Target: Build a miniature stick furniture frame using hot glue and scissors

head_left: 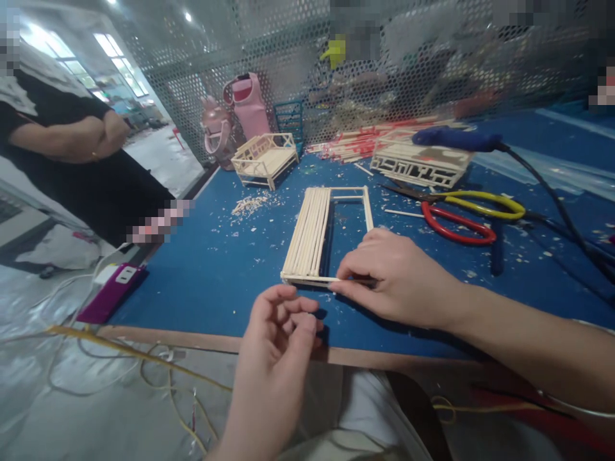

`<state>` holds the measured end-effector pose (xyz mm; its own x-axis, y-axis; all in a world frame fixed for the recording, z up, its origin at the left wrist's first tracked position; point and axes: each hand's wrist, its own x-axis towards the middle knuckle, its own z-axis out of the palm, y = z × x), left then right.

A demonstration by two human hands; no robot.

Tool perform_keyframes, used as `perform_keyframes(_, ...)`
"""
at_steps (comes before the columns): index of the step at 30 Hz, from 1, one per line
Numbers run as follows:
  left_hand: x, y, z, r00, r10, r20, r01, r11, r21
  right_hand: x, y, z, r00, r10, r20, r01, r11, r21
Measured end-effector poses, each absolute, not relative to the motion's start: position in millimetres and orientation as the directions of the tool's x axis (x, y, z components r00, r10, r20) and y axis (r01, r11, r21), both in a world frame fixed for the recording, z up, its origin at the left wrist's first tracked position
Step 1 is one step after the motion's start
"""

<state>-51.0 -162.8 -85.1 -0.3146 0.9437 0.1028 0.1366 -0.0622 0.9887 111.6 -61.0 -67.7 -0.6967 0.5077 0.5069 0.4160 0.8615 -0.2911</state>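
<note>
A small rectangular frame of pale wooden sticks (307, 234) lies on the blue tabletop in front of me. Slats laid side by side cover its left part, while the right part is an open gap. My right hand (398, 275) is closed at the near right corner, thumb and fingers pinching the front rail. Its knuckles hide that corner and part of the right side. Just in front of the frame's near left edge, my left hand (283, 339) hovers with loosely curled fingers, and no object shows in it.
Red-and-yellow-handled scissors (461, 218) and a blue-handled corded tool (456, 139) lie right. Behind are a miniature stick bench (266, 160), a latticed stick piece (418, 168), loose sticks (355, 142) and a pink bottle (217, 128). A purple power strip (113, 293) sits left; a person (72, 141) stands beyond.
</note>
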Motion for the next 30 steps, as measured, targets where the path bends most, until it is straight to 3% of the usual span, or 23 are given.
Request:
perform_keyframes(2, -50.0, -160.3, -82.3, -0.261, 0.962, -0.078, -0.078, 0.059, 0.995, 110.0, -65.9, -67.5, -0.701, 0.516, 0.492, 0.423, 0.856, -0.297)
perform_keyframes(5, -53.3, -150.5, -75.7, -0.302, 0.939, -0.165, -0.183, 0.113, 0.977, 108.6, -74.7, -64.6, -0.778, 0.484, 0.401, 0.367, 0.867, -0.336)
perform_keyframes(9, -59.2, -141.5, -67.2, -0.350, 0.915, -0.203, -0.134, 0.166, 0.977, 108.0, -81.0, -60.5, -0.852, 0.399, 0.339, 0.257, 0.883, -0.393)
perform_keyframes(15, -62.6, -137.9, -62.7, -0.324, 0.922, -0.211, -0.059, 0.203, 0.977, 104.9, -80.7, -62.4, -0.860, 0.390, 0.328, 0.237, 0.876, -0.421)
perform_keyframes(30, -57.4, -135.5, -63.0, -0.378, 0.898, -0.224, -0.151, 0.179, 0.972, 103.1, -79.2, -63.1, -0.866, 0.374, 0.333, 0.225, 0.885, -0.408)
